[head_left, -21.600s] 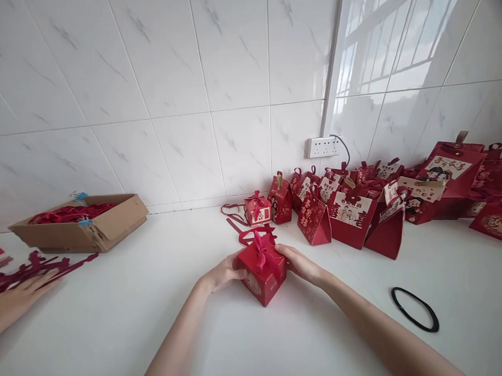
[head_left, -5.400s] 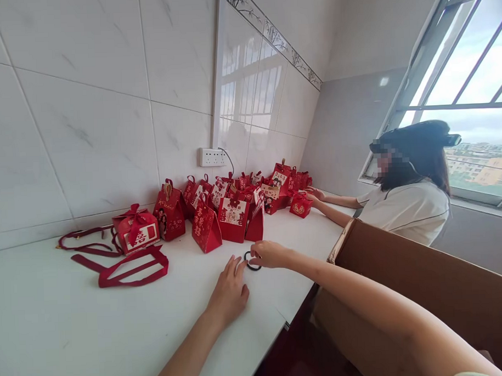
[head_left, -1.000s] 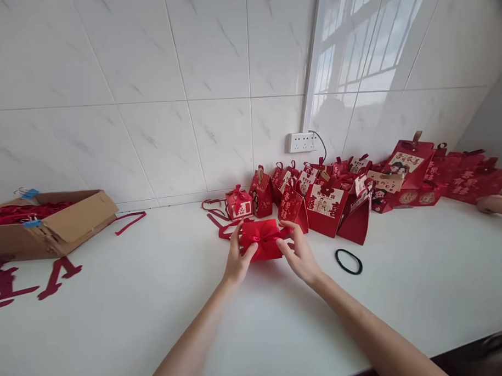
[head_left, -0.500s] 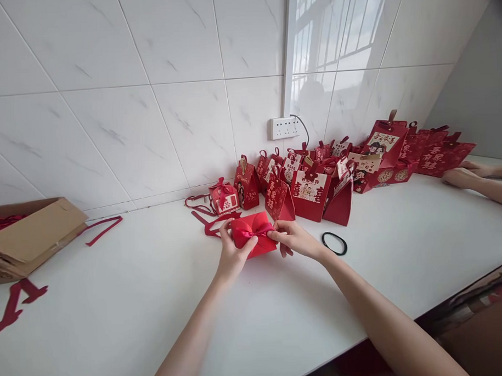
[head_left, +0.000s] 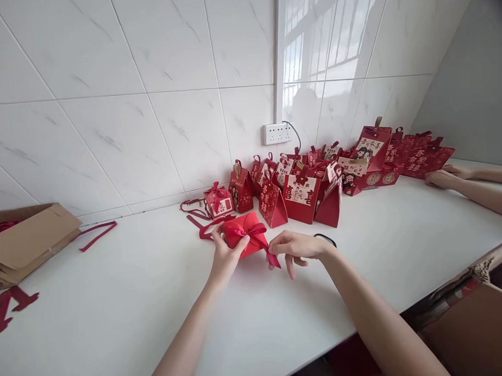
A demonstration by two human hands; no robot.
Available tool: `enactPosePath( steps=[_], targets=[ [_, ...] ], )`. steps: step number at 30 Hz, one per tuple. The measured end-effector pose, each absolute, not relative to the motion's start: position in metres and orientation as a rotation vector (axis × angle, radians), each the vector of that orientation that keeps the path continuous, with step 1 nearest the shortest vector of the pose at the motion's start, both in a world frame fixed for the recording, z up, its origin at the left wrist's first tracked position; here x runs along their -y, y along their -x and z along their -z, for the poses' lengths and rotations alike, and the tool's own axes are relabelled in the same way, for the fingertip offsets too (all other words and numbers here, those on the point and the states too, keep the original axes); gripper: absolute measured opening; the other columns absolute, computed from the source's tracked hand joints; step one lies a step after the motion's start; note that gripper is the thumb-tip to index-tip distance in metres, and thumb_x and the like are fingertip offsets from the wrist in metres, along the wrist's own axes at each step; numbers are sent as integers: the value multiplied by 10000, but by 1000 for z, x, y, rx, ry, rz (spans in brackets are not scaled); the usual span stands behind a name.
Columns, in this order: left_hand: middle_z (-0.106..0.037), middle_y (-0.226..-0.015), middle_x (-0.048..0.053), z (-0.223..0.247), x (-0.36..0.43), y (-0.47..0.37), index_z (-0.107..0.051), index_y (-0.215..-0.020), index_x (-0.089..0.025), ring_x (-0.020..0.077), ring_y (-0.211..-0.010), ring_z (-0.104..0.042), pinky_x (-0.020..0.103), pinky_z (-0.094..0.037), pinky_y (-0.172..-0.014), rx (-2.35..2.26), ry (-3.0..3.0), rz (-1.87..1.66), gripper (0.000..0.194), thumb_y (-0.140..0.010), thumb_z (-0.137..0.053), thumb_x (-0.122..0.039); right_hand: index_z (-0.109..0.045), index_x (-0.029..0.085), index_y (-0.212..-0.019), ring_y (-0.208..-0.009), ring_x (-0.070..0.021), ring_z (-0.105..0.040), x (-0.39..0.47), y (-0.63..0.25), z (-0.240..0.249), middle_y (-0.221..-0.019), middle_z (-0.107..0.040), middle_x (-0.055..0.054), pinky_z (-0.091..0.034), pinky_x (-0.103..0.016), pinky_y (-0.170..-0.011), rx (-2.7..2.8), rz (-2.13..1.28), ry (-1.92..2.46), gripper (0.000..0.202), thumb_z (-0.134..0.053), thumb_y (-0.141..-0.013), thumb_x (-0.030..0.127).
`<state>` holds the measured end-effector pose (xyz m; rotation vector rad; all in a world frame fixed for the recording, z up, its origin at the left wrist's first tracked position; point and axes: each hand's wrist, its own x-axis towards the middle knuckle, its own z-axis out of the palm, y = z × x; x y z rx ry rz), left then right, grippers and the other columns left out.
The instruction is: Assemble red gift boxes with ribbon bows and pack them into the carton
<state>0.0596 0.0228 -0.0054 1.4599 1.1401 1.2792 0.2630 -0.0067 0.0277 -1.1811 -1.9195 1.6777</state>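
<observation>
A bright red gift box (head_left: 252, 221) with a darker red ribbon (head_left: 258, 229) tied in a bow on top is held just above the white table. My left hand (head_left: 228, 252) grips the box at its left side, with the thumb pressed on the bow's knot. My right hand (head_left: 292, 249) pinches a loose tail of the ribbon at the box's lower right corner, its other fingers hanging down. Behind the box lie loose red ribbons (head_left: 205, 233), next to a small box with its own bow (head_left: 219, 203).
Several red paper gift boxes (head_left: 303, 197) crowd along the tiled wall. A black hair tie (head_left: 327, 238) lies behind my right wrist. An open cardboard box (head_left: 34, 239) stands at the left. Another person's hands (head_left: 444, 177) touch boxes at the far right.
My right hand has moved from the bow down and right, drawing a ribbon tail out past the box's edge. My left hand keeps its hold, and the view has shifted slightly.
</observation>
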Motion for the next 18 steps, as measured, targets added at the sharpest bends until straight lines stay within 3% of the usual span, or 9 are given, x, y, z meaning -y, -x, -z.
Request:
enactPosePath(
  steps=[5, 9, 13, 18],
  targets=[
    [-498, -1234, 91, 7, -25, -60, -319, -1169, -244, 207, -1113, -538, 349, -433, -944, -1133, -1458, -1290, 607, -708, -683, -399, -613, 146, -784, -415, -23, -515, 1, -260, -21, -834, -617, -17, -215, -170, -325, 2051, -1631, 1294, 249, -570, -787, 391],
    [-518, -1210, 87, 8, -23, -61, -322, -1174, -243, 212, -1112, -545, 354, -438, -941, -1106, -1480, -1290, 615, -703, -682, -408, -613, 145, -771, -482, -47, -518, -3, -272, -17, -741, -578, -1, -208, -172, -367, 2082, -1594, 1389, 387, -697, -680, 511],
    [-549, -1162, 84, 6, -20, -65, -310, -1185, -238, 214, -1072, -573, 363, -449, -922, -1106, -1463, -1268, 654, -683, -687, -420, -595, 151, -794, -513, -60, -461, -6, -279, -17, -837, -610, -49, -227, -192, -375, 1853, -1340, 1329, 543, -551, -725, 688],
    [-554, -1156, 94, 8, -25, -79, -285, -1214, -236, 222, -1076, -577, 375, -456, -913, -1069, -1451, -1258, 702, -672, -701, -398, -458, 180, -660, -431, -54, -359, -10, -270, -14, -535, -450, 45, -268, -195, -377, 1572, -1148, 1259, 529, -539, -726, 698]
  ],
)
